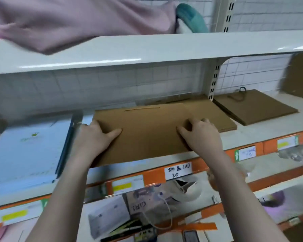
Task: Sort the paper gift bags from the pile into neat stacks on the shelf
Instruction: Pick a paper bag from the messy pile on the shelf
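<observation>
A brown paper gift bag (147,133) is lying flat on the middle shelf (252,135), with the left hand (94,137) and right hand (201,137) gripping its side edges. Just below, a handwritten label (177,170) is showing "20", and a printed bag (143,205) underneath is reading "GIRL".

White shelf (252,135) bears a brown bag (147,135) under left grip (94,135) and right grip (201,135); pale blue stack (24,151), possibly bags, leftward; olive-brown stack (255,107) rightward.
</observation>
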A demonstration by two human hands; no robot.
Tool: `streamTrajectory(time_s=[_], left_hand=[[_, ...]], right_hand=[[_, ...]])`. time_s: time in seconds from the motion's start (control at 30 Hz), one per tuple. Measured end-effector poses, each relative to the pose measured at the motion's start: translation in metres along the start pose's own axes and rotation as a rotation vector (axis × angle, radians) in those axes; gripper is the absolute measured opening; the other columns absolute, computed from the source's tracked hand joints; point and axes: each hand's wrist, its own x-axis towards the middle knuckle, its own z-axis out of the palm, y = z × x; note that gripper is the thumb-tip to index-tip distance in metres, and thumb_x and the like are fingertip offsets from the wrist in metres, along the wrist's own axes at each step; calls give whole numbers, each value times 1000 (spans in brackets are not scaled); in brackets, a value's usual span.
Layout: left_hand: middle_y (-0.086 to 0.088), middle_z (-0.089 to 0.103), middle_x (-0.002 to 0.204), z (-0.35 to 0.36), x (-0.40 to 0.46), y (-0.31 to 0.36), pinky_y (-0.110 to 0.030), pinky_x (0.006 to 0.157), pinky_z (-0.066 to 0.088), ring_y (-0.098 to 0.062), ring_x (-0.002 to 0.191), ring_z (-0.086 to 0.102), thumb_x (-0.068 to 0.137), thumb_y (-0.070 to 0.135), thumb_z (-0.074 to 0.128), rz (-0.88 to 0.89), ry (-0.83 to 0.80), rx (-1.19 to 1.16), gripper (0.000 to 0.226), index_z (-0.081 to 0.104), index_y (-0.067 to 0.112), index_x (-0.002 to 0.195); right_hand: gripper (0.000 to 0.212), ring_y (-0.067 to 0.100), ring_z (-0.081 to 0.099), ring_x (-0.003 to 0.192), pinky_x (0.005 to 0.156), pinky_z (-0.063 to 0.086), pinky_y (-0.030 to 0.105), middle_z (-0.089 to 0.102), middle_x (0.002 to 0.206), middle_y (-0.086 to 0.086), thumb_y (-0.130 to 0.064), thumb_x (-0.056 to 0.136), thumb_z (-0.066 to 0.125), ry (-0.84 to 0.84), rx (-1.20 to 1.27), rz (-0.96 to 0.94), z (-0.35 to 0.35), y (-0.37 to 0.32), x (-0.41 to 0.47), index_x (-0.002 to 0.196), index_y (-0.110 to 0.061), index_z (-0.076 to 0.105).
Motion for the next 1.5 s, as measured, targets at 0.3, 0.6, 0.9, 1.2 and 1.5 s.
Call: streamTrajectory(time_s=[0.3,0.6,0.9,1.2,1.5], left_hand=[[-24,46,120,107,-14,139,-41,88,40,-40,111,48,81,57,59,-114,71,-24,67,47,5,121],[-24,49,125,151,-16,201,-41,96,39,-39,118,46,81,55,61,-194,128,31,68,47,8,129],[-18,49,132,148,-3,179,-42,100,37,-37,123,42,82,55,60,-257,157,42,71,44,13,137],[-17,45,137,156,25,169,-39,100,36,-34,126,41,86,45,61,-245,104,-38,67,39,10,139],[-19,30,148,168,47,168,-38,103,33,-35,133,35,93,43,51,-209,82,-7,63,34,10,143]], right_hand=[[40,29,49,98,78,41,33,52,105,12,-47,91,48,-67,117,-101,-15,155,95,108,-12,58],[49,33,45,110,91,36,35,49,120,17,-45,93,46,-209,127,-177,-21,220,149,129,-12,50],[51,31,45,112,89,39,34,47,125,18,-43,94,46,-238,146,-247,-3,201,156,134,-12,46],[50,29,44,114,92,38,33,47,126,17,-42,96,43,-174,30,-242,15,182,164,133,-10,45],[55,30,46,113,92,39,36,50,126,17,-47,96,39,-151,-61,-180,32,180,163,138,-10,42]])
